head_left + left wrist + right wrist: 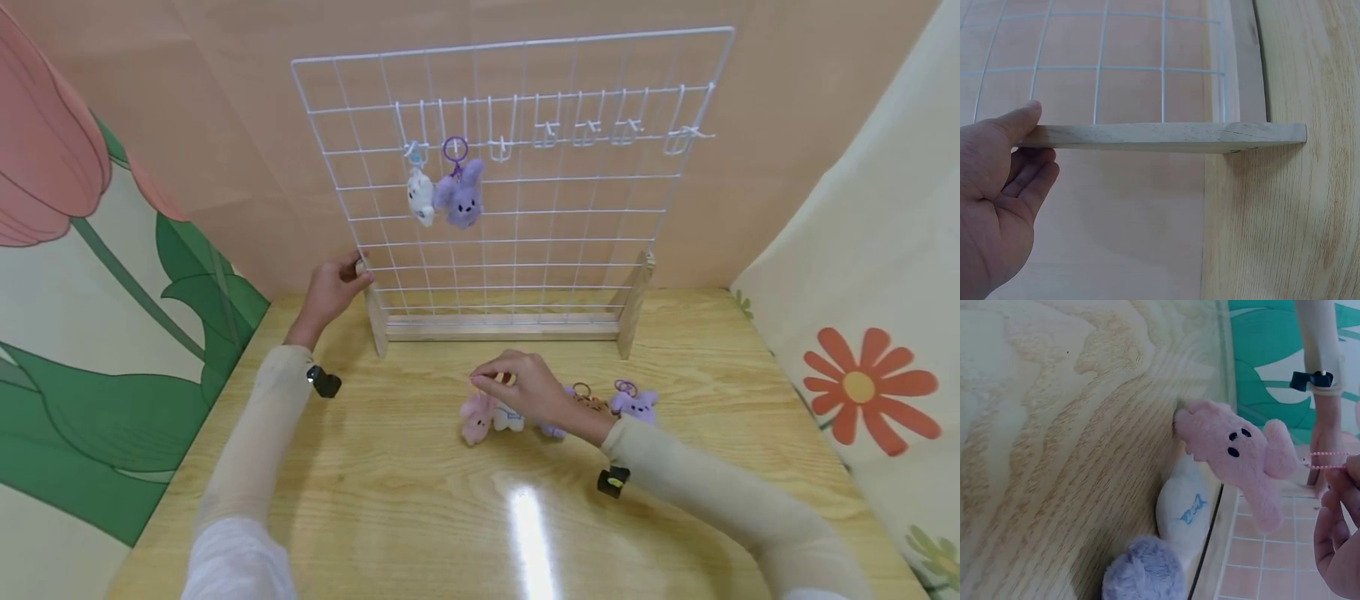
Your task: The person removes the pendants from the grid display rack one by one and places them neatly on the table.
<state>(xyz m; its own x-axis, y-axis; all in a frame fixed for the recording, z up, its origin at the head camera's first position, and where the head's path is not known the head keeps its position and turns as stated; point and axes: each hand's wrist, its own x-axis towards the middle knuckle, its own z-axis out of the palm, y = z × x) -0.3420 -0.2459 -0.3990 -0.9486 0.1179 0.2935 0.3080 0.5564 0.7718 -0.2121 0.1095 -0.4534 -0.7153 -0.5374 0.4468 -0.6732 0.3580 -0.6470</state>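
Observation:
My left hand [330, 292] grips the upper end of the rack's left wooden upright [1166, 136], thumb on one side and fingers on the other. With the thumb and fingertips of my right hand [532, 387] I pinch the pink bead chain [1329, 459] of a pink plush bunny keychain [1235, 447]. The bunny stands upright below the hand, low at the tabletop; whether it touches the wood is hard to tell. Beside it sits a white plush keychain [1185, 512], then a fuzzy purple plush [1144, 572], partly hidden by my right forearm in the head view.
The white wire grid rack stands at the back with a row of hooks [501, 150]. A white plush [420, 197] and a purple bunny keychain [463, 200] hang on its left hooks. Brown [591, 403] and purple plush keychains [637, 406] lie right of my right wrist.

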